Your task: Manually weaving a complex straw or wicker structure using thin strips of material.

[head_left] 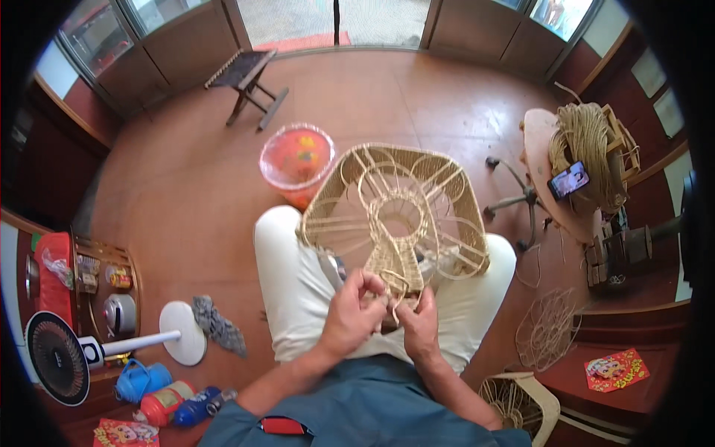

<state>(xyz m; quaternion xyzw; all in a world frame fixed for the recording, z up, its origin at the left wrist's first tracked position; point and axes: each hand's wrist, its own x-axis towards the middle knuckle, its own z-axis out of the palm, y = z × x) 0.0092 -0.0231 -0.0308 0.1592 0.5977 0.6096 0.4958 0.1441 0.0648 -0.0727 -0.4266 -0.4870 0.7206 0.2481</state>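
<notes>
A tan woven basket frame [465,195] with rounded corners lies across my lap. Its open middle has a woven ring with looped spokes and petal shapes around it. A densely woven petal [391,257] runs from the ring towards my hands. At the frame's near edge my left hand [356,314] is closed, with thumb and index finger pinching a loop of tan cord [395,281]. Close beside it, my right hand [421,325] is closed too, its fingertips on the cord below the woven petal. The fingers partly cover the cord's lower end.
Beyond my left knee stands a red lined bin [298,160], with a folding stool [249,78] farther off. At right, a round-topped wheeled stand [540,141] bears coiled cord [585,145] and a phone [569,180]. A fan [59,357] and flasks [165,402] are at lower left.
</notes>
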